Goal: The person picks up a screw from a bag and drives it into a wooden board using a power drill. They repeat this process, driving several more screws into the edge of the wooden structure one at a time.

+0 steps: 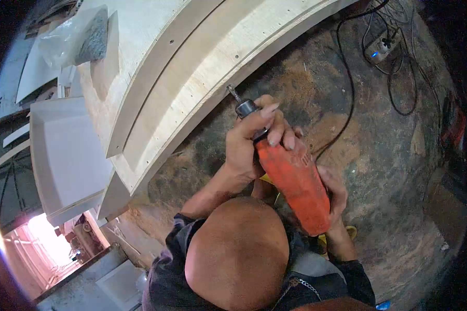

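My left hand is wrapped around the front of an orange-red power drill, just behind its black chuck. Farther back, my right hand grips the drill's side near the rear end; part of that grip is hidden by the body. From the chuck a metal bit points away from me, its tip at the outer edge of a curved plywood piece. Small holes dot the plywood's pale face, and a thin raised strip follows its curve.
A black cable runs over the stained floor to a power strip with a blue light. Left are a shallow white tray-like panel and a clear plastic bag with grey contents. A rounded bare surface fills the bottom centre.
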A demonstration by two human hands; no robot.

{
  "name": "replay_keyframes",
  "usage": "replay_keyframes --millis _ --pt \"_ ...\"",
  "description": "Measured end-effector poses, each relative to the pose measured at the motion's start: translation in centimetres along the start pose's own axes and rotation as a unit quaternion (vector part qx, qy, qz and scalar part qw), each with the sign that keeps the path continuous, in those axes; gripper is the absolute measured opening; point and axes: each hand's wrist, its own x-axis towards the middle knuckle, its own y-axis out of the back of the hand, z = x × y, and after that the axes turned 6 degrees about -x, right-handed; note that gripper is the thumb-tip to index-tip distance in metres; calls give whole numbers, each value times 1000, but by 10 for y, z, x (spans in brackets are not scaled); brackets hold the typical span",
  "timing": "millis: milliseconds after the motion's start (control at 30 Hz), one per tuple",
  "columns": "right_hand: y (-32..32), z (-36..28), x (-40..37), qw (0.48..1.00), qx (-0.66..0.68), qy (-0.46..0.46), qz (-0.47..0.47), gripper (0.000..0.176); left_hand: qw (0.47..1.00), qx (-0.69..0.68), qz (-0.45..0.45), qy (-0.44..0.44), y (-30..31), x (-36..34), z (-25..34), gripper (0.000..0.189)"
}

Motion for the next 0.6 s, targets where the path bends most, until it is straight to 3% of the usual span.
replay_keyframes --millis 133,167,233,333,433,600 --pt "8 -8 4 994 -104 40 19 54 985 -84 -153 19 10 6 -2 19" --pt "11 -9 8 987 -144 69 35 53 984 -87 -153 20 13 8 -5 19" --pt "16 -21 12 984 -166 61 22 55 951 -185 -246 19 19 12 -11 17" --pt "23 -38 16 985 -171 36 6 59 913 -264 -309 37 17 15 -18 17" --pt "29 -44 14 981 -190 9 -29 59 927 -235 -289 50 11 12 -10 16" --pt "22 -42 0 986 -158 -57 9 56 933 -273 -234 27 0 2 -17 11"
